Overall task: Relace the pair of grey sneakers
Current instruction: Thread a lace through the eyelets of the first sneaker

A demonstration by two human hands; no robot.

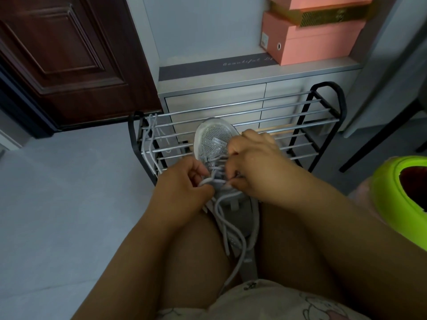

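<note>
A grey sneaker [213, 137] with a sparkly mesh toe lies between my knees, toe pointing away toward the shoe rack. Its grey lace [221, 218] is threaded through the lower eyelets, and the loose ends trail down over the heel toward my lap. My left hand [182, 190] pinches a stretch of the lace at the sneaker's left side. My right hand [254, 167] pinches the lace at an eyelet on the right side, its fingers covering part of the tongue. A second loose grey lace [147, 144] hangs over the rack's left end. The other sneaker is not in view.
A black-framed shoe rack [288, 112] with chrome bars stands just beyond the sneaker, against a grey cabinet. Pink boxes [309, 42] are stacked on the cabinet top. A brown door [69, 54] is at left, a green plastic object [397, 192] at right.
</note>
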